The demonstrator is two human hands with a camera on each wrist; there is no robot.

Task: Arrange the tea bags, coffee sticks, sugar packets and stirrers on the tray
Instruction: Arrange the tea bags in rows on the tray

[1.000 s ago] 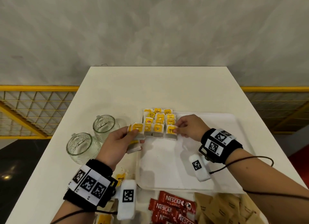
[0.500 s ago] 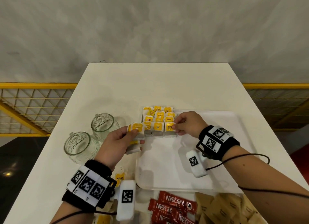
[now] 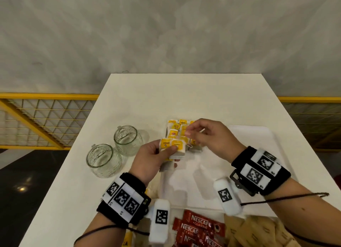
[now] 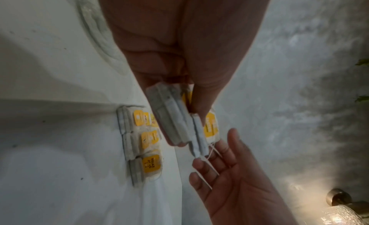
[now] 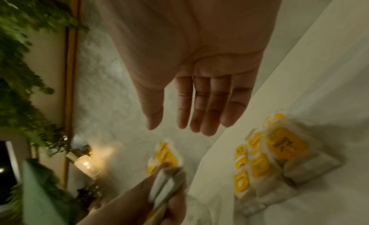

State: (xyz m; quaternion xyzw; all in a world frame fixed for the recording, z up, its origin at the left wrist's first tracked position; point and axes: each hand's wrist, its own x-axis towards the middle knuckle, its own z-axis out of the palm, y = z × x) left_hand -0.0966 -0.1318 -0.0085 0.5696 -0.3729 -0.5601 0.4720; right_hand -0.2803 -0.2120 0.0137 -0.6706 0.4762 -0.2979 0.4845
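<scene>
My left hand (image 3: 166, 154) grips a small stack of yellow-tagged tea bags (image 3: 172, 148) just above the near left part of the white tray (image 3: 254, 137). The left wrist view shows the stack (image 4: 175, 121) edge-on, with a string hanging from it. My right hand (image 3: 191, 134) hovers beside the stack with straight fingers (image 5: 199, 102) and holds nothing. Its fingertips (image 4: 201, 163) are close to the hanging string. Several tea bags (image 3: 175, 129) lie in rows at the tray's far left corner, also seen as the rows (image 5: 259, 162) below my right hand.
Two empty glass mugs (image 3: 127, 139) (image 3: 103, 160) stand left of the tray. Red coffee sticks (image 3: 199, 228) and brown sugar packets (image 3: 258, 232) lie at the table's near edge. A yellow railing runs behind the table.
My right hand has let go of the front tea bag on the tray, lifted and opened beside the left hand's stack. My left hand has moved the stack slightly right.
</scene>
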